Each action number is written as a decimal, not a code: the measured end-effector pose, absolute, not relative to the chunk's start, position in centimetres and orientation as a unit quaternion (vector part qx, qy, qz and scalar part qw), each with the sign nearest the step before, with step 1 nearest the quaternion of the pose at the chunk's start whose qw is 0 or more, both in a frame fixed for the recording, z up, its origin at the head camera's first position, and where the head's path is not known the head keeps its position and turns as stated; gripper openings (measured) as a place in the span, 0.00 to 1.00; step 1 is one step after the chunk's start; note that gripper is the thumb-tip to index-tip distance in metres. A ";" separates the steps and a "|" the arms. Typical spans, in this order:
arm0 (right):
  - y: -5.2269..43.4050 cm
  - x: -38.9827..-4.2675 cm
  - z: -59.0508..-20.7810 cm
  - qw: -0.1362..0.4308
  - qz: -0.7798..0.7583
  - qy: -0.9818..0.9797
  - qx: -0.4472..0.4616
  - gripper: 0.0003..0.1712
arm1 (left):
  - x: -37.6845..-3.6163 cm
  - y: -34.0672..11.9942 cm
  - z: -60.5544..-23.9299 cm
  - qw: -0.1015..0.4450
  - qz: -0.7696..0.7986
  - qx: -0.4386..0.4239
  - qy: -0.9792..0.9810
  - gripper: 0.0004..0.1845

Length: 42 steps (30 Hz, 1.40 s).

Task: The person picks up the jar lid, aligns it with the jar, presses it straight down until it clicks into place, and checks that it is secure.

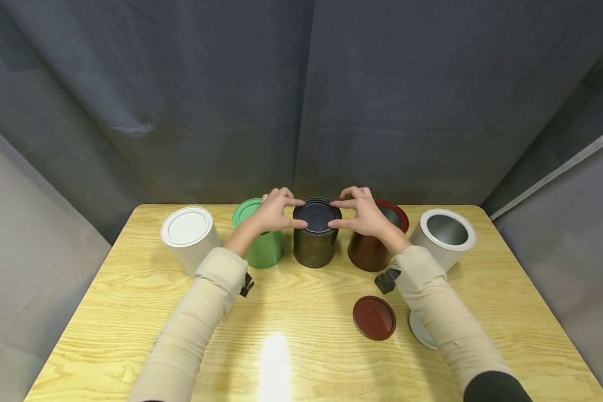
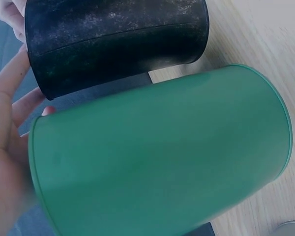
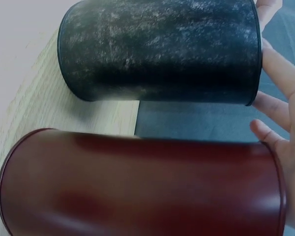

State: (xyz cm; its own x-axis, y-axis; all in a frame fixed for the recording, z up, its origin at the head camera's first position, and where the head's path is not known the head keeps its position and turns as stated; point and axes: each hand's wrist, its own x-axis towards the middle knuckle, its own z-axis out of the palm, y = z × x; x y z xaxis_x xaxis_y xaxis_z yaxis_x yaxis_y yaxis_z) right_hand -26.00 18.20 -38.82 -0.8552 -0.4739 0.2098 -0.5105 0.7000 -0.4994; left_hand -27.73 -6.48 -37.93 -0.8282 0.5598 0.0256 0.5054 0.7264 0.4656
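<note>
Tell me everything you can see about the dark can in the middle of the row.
The dark can is a squat cylinder, seemingly metal, with a mottled black-brown wall that looks worn and speckled. It stands upright on the wooden table, apart from the green can and the red can on either side. A black ridged lid sits on top. The left hand and right hand pinch the lid's rim from opposite sides.

1. Centre can: dark, mottled brown-black; lid matt black.
2. Can left of it: green.
3. Can right of it: dark red; loose lid matching.
4. Outer cans: white.
5. Table: pale yellow woodgrain.
6. Sleeves: beige.
</note>
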 end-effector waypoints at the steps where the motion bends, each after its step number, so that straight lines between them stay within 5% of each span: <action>1: 18.3 -26.1 -38.8 0.036 0.278 -0.921 0.269 0.30 | -27.8 -6.5 -37.9 0.056 0.231 0.288 0.928 0.31; 22: 18.4 -26.7 -37.9 -0.061 0.232 -0.934 0.264 0.36 | -28.2 -5.8 -37.4 0.083 0.186 0.284 0.937 0.35; 42: 19.7 -25.2 -38.3 0.056 0.278 -0.920 0.269 0.33 | -26.4 -6.1 -38.0 -0.007 0.260 0.303 0.917 0.29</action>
